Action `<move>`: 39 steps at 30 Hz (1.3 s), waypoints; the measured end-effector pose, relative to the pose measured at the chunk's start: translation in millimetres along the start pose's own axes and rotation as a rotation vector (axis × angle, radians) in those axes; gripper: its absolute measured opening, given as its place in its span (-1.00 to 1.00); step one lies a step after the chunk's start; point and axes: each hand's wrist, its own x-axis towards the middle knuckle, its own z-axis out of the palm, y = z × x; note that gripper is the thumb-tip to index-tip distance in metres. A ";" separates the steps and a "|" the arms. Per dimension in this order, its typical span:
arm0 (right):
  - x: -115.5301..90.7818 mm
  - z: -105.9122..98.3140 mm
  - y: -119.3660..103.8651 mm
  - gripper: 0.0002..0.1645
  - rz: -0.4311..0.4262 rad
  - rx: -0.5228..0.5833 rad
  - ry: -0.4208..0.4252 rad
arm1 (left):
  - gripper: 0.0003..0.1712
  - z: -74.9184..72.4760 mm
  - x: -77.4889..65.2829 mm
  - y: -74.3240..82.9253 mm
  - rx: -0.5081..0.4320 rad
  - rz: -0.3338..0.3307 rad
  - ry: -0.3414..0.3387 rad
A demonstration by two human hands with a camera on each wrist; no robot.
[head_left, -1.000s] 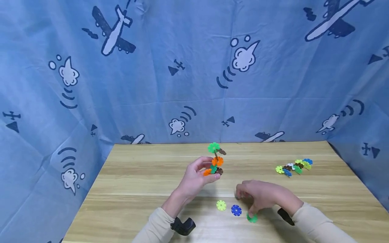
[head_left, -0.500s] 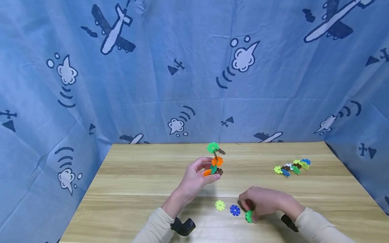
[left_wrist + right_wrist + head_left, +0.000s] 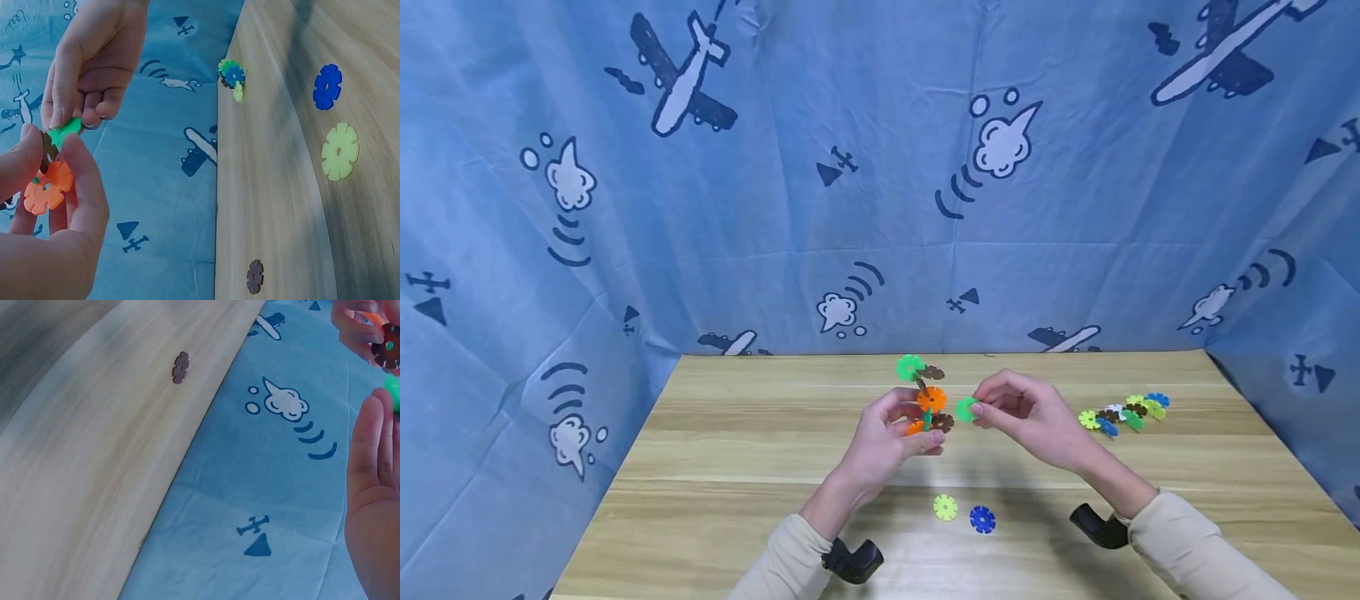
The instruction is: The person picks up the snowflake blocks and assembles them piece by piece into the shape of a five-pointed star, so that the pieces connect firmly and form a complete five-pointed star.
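Head view: the left hand (image 3: 880,433) curls its fingers round a joined piece of notched discs (image 3: 932,399) at mid-counter; at its top sit one bright green disc and one brown, with two orange ones lower down. The right hand (image 3: 1037,417) pinches one green disc (image 3: 964,409) between thumb and fingers, just right of that piece and slightly apart from it. On the near part of the counter (image 3: 737,458) lie one yellow-green disc (image 3: 945,507) and, to its right, one blue disc (image 3: 982,519). Both wrist views show one loose brown disc (image 3: 255,277). Far right rests a multicoloured cluster (image 3: 1123,412); overlap makes its exact count, like the held piece's, hard to tell.
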 end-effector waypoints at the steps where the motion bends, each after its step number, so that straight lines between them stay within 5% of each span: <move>1: -0.2 0.4 -1.0 -0.85 -0.001 0.006 -0.002 | -0.47 0.4 0.2 -0.2 -0.006 0.000 0.001; 24: -2.3 4.7 -4.2 -0.88 -0.007 0.024 0.025 | -0.44 5.0 4.4 0.6 0.062 0.010 0.048; 34: 1.0 14.3 -0.3 -0.87 -0.001 0.010 0.070 | -0.44 7.9 6.6 -6.2 -0.012 -0.020 0.089; 39: 2.0 19.1 2.0 -0.87 0.012 -0.002 0.084 | -0.47 5.5 7.1 -6.7 -0.051 -0.017 0.030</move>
